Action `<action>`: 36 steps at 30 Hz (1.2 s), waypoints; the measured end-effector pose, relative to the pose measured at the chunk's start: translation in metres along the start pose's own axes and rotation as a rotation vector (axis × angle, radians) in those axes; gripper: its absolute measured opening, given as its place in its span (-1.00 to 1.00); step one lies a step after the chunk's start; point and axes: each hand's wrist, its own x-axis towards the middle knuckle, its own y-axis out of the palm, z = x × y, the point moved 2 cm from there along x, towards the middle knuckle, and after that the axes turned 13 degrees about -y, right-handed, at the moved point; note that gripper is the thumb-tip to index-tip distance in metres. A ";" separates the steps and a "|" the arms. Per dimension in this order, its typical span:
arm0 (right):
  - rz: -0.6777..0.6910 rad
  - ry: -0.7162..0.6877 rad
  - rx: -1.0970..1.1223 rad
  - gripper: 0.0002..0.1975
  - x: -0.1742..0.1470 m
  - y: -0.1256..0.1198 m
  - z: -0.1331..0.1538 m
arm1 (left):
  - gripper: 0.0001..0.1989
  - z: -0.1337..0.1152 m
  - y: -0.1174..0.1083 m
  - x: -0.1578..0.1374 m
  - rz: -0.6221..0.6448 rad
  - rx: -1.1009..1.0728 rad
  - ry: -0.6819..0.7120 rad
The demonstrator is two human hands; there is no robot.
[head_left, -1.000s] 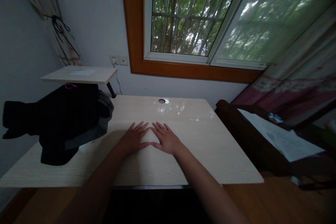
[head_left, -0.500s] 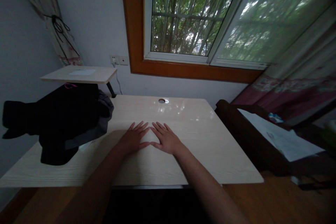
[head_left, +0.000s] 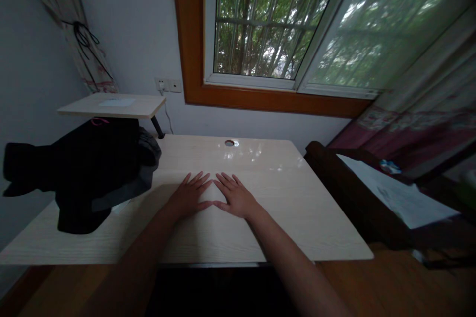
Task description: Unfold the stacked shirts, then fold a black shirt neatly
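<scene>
My left hand (head_left: pixel 190 197) lies flat on the pale wood-grain desk (head_left: pixel 293 208), palm down with the fingers spread. Beside it, my right hand (head_left: pixel 235 197) rests the same way, mirrored. The tips of the thumbs and of the index fingers meet or nearly meet, framing a small patch of desktop. Neither hand holds anything. Left of my left hand, a dark heap of cloth (head_left: pixel 100 168), black with a grey part, is piled on the desk; a corner of something white (head_left: pixel 121 206) shows from under it.
A small raised shelf (head_left: pixel 145 104) with a white sheet (head_left: pixel 117 102) stands at the back left. A round cable hole (head_left: pixel 229 143) is near the desk's far edge. To the right is dark brown furniture (head_left: pixel 334 183) bearing white paper (head_left: pixel 397 193). Behind is a window (head_left: pixel 267 34).
</scene>
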 end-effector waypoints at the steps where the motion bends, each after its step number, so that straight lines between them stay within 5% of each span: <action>1: -0.005 0.001 0.008 -0.23 0.000 0.000 0.000 | -0.25 0.000 0.000 0.000 0.000 -0.004 -0.001; 7: -0.120 0.053 0.080 -0.35 -0.003 -0.008 -0.003 | -0.32 0.005 0.000 0.001 0.019 -0.076 -0.005; 16: -0.648 0.290 0.229 -0.66 -0.019 -0.032 -0.026 | -0.59 0.022 -0.004 0.002 -0.076 -0.384 -0.060; 20: -0.854 0.452 0.284 -0.68 -0.028 -0.034 -0.037 | -0.61 0.021 -0.009 0.001 -0.091 -0.442 -0.102; 36: -1.268 0.749 0.582 -0.65 -0.044 -0.029 -0.054 | -0.61 0.038 -0.024 -0.005 -0.150 -0.561 -0.213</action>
